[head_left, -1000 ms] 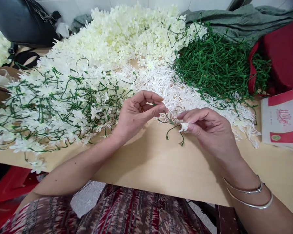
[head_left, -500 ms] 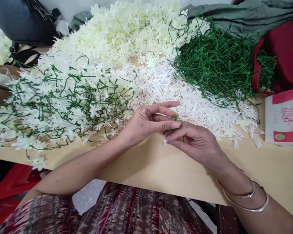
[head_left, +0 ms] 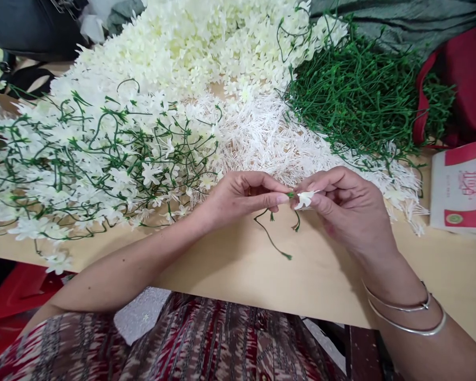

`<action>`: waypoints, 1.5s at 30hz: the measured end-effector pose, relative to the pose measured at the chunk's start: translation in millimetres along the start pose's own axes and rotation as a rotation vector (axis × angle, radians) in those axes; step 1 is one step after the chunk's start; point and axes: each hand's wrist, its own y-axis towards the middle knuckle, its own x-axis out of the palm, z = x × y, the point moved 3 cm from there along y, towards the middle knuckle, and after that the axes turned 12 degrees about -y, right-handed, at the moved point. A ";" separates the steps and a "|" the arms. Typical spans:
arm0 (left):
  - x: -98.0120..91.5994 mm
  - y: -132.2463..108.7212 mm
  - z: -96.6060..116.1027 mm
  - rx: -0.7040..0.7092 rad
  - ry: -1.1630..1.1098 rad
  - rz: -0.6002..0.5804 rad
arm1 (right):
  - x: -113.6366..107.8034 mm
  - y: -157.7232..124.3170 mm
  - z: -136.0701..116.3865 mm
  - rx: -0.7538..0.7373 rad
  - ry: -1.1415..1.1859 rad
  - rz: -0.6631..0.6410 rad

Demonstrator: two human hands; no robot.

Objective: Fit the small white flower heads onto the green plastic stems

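Observation:
Between thumb and finger, my left hand (head_left: pixel 244 198) pinches a green plastic flower stem (head_left: pixel 270 238), whose thin branches dangle below the fingertips. My right hand (head_left: pixel 347 211) is closed on a small white artificial flower (head_left: pixel 304 199), held up against the stem's green tip. The fingertips of both hands nearly meet above the table's front part. Just behind them spreads a heap of thin white stamens (head_left: pixel 262 137). To the left lies a pile of white flowers on green stems (head_left: pixel 115 153).
Loose cream blossoms (head_left: pixel 182 47) are heaped at the back. Bare green stems (head_left: pixel 360 100) form a mound at the right, beside a red bag (head_left: pixel 468 84) and a white-and-red packet (head_left: pixel 464 190). A black bag (head_left: pixel 31 26) stands back left on the wooden table (head_left: pixel 230 270).
My right hand has shifted right and up and turned, and the white flower now shows clearly in its fingers. The stem's branches have come into view below my left hand.

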 end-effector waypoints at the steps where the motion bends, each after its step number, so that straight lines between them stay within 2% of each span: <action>1: -1.3 0.9 -2.3 -0.009 0.004 0.010 | 0.5 0.6 -0.2 0.005 0.018 -0.002; 6: -8.6 5.2 -12.0 0.024 0.015 0.043 | 1.0 4.8 -1.2 0.096 0.007 -0.032; 20: -6.8 2.7 -16.8 0.031 0.036 -0.050 | -1.1 8.2 7.6 0.236 0.045 -0.161; 24: -7.8 2.5 -17.3 0.056 0.077 -0.070 | -3.9 8.6 6.7 0.243 0.061 -0.148; 33: -9.3 2.3 -16.2 0.115 0.247 -0.092 | -0.3 8.9 1.3 0.273 -0.007 -0.207; 45: -0.9 -0.7 -12.6 0.357 0.655 -0.096 | 2.9 6.0 -2.0 0.279 -0.088 -0.196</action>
